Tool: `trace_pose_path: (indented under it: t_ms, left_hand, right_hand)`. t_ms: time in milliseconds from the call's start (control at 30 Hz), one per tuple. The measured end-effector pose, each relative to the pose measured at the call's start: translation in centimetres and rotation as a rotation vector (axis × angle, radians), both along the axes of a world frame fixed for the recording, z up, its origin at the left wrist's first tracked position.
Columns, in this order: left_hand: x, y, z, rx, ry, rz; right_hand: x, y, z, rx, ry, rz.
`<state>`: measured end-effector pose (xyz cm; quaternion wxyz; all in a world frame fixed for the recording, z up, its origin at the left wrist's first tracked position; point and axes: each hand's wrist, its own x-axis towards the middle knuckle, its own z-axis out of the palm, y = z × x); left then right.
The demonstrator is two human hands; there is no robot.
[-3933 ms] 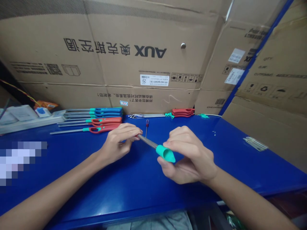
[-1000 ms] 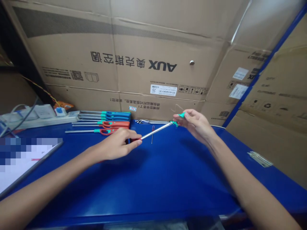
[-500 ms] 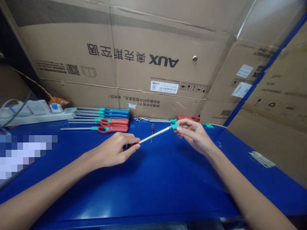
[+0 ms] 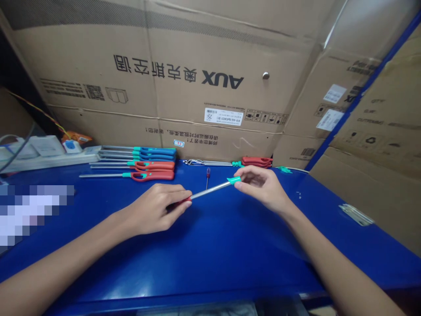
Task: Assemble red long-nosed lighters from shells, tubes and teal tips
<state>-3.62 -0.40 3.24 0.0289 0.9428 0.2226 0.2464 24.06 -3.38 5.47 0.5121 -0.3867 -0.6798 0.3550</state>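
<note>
2-hand grip on lighter tube (image 4: 210, 190): L hand (image 4: 151, 209) clenching red end, R hand (image 4: 259, 186) pinching teal tip; AUX carton (image 4: 222, 79) behind.

At 9 o'clock, a pixelated patch (image 4: 33, 214) is unreadable; at 10 o'clock, a power strip (image 4: 46, 160) meets the edge; the left hand (image 4: 153, 208) hides most of the red utility-lighter handle (image 4: 186, 199).

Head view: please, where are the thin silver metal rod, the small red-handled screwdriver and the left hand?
Thin silver metal rod (image 4: 210, 190), head view, on its bare shaft.
Small red-handled screwdriver (image 4: 208, 172), head view, on its red handle.
Left hand (image 4: 151, 209), head view, on its back.
</note>
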Motion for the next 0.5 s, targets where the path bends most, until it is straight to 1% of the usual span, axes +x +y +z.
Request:
trace_pose_path:
  t_ms: [167, 300, 500]
  left_hand:
    - [-0.5, 0.4, -0.4, 0.108, -0.07, -0.039]
    - [-0.7, 0.8, -0.5, 0.132, -0.095, -0.049]
    - [-0.8, 1.2, -0.6, 0.142, -0.104, -0.044]
  right_hand:
    - [-0.9, -0.9, 0.1, 0.12, -0.017, -0.034]
    - [-1.4, -1.5, 0.1, 0.227, -0.026, -0.061]
    - [-1.5, -1.8, 0.1, 0.275, -0.043, -0.064]
